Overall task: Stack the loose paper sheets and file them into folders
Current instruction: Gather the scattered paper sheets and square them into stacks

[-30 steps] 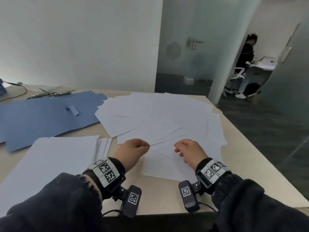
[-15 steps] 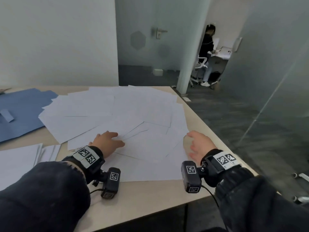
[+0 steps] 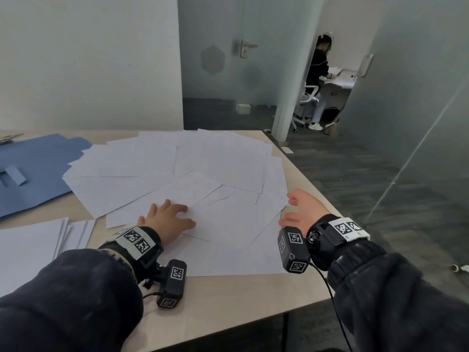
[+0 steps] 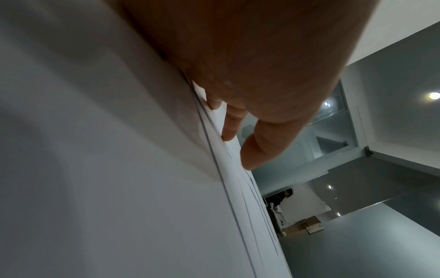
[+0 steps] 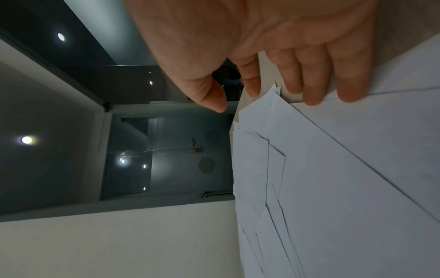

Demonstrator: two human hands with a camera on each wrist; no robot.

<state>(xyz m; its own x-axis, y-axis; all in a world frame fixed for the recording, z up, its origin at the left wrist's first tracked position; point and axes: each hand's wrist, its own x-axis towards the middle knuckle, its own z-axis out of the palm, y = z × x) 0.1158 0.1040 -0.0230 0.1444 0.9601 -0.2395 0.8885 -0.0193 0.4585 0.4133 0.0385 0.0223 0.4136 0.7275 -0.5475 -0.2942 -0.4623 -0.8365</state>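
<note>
folder [image 3: 30, 171]: left side cut off by the edge | stack [image 3: 28, 247]: cut off too | my left hand [image 3: 166, 221]: palm hidden

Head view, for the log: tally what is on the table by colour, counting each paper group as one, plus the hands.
White: 2, the spread of loose sheets and the stacked sheets.
Blue: 1, the folder material.
Hands: 2, left hand, right hand.
Total: 5.

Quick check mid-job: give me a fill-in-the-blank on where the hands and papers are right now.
1. The left hand lies flat on the loose ____ sheets.
2. The right hand is open at the pile's ____ edge.
3. The folder left of the sheets is ____ in colour.

Missing words: white; right; blue
</note>
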